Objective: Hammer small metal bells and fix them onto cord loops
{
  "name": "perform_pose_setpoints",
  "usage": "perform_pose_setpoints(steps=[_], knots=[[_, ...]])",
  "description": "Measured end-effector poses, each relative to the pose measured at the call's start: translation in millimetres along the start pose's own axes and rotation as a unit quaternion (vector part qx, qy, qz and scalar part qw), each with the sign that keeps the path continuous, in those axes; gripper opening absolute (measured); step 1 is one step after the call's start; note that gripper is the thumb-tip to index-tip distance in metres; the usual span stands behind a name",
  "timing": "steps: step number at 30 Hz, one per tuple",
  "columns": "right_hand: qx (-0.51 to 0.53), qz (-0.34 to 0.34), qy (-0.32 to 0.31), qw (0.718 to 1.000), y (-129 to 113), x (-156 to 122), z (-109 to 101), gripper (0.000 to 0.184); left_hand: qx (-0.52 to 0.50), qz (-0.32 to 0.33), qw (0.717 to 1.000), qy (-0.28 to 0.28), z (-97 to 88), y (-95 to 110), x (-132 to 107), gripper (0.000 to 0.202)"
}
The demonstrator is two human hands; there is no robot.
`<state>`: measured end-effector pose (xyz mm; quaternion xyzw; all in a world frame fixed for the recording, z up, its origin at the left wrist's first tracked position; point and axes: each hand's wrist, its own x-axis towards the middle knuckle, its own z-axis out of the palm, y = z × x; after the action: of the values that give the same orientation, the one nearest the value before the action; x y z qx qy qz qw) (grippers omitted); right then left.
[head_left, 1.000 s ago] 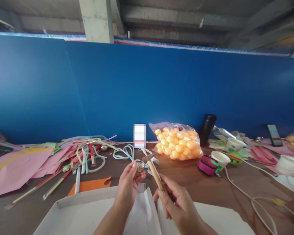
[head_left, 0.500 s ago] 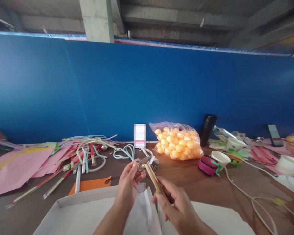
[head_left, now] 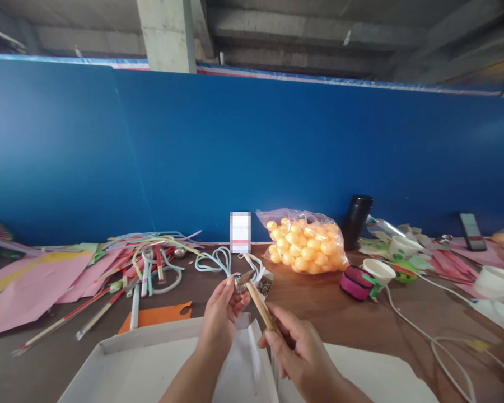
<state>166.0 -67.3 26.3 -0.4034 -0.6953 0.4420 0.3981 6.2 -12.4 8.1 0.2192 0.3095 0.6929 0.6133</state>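
Note:
Pinched between the thumb and fingers of my left hand (head_left: 219, 313) is a small shiny silvery metal piece (head_left: 238, 285), roundish and partly hidden by the fingertips. My right hand (head_left: 296, 347) is wrapped round the wooden handle (head_left: 260, 305) of a small hammer. Its dark head (head_left: 247, 276) lies at the silvery piece; whether they touch, I cannot tell. Just beyond the hammer stands a small open box (head_left: 266, 286) of little metal parts. Both hands are above a white cardboard box (head_left: 151, 358).
A clear bag of orange balls (head_left: 306, 246) sits at the back, near a black bottle (head_left: 358, 221). Coloured tubes and sticks (head_left: 159, 263) and pink paper (head_left: 37, 285) spread over the left. To the right are a magenta pouch (head_left: 356, 282), paper cups (head_left: 378, 271) and a white cable (head_left: 415, 322).
The hammer head has shifted very slightly left and down, over the silvery piece. Both hands keep their grips and nearly the same places.

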Motion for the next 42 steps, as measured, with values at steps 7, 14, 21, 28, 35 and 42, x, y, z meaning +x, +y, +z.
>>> perform_pose_setpoints(steps=[7,14,21,28,35,42], knots=[[0.007,0.005,-0.003,1.000,-2.3,0.6,-0.8,0.043,-0.004,0.002,1.000,-0.002,-1.3,-0.1,0.7,0.023],[0.064,0.008,0.050,0.997,-4.3,0.1,-1.6,0.048,-0.012,-0.016,0.999,0.031,-0.1,0.9,1.0,0.023],[0.077,0.033,0.020,0.996,-3.8,0.2,0.6,0.053,-0.003,-0.015,1.000,0.022,1.1,1.1,0.1,0.023],[0.062,0.044,0.005,0.997,-9.9,-0.4,-0.5,0.050,0.004,-0.006,1.000,0.012,-2.7,-1.1,1.5,0.024],[0.048,0.048,0.005,0.998,-14.6,0.4,1.4,0.051,0.019,-0.009,1.000,0.002,-0.5,0.0,-0.7,0.022],[0.047,0.046,-0.008,0.998,-6.7,0.8,-1.9,0.045,0.016,0.002,1.000,0.011,-0.6,-0.8,0.0,0.025]])
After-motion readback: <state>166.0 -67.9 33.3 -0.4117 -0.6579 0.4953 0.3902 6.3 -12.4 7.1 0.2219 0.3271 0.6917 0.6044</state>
